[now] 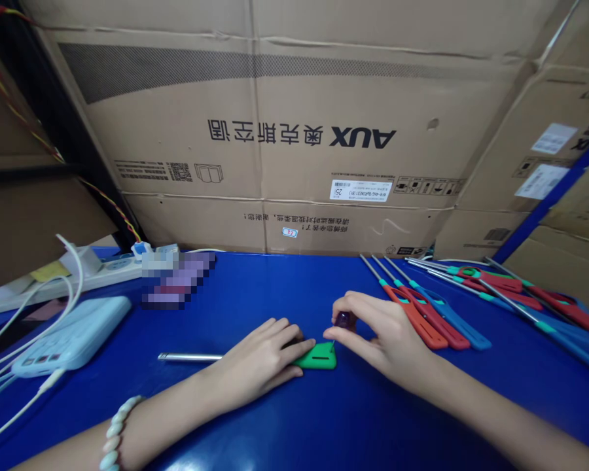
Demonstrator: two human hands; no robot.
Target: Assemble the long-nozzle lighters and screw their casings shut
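My left hand [269,353] lies over the middle of a green long-nozzle lighter [319,356], fingers bent around it and holding it against the blue table. The lighter's metal tube sticks out to the left of the hand; its middle is hidden under the palm. In my right hand [377,327], thumb and fingers pinch the dark round handle of a small screwdriver [343,319]. Its thin shaft points down to the right end of the green handle, beside a dark slot. Whether the tip sits inside a hole is too small to tell.
Several red, orange and blue lighters [432,320] lie in rows at the right. A light blue power bank [73,333] with white cables and a power strip [112,271] sit at the left, near a blurred purple item [186,278]. Cardboard [294,98] walls the back.
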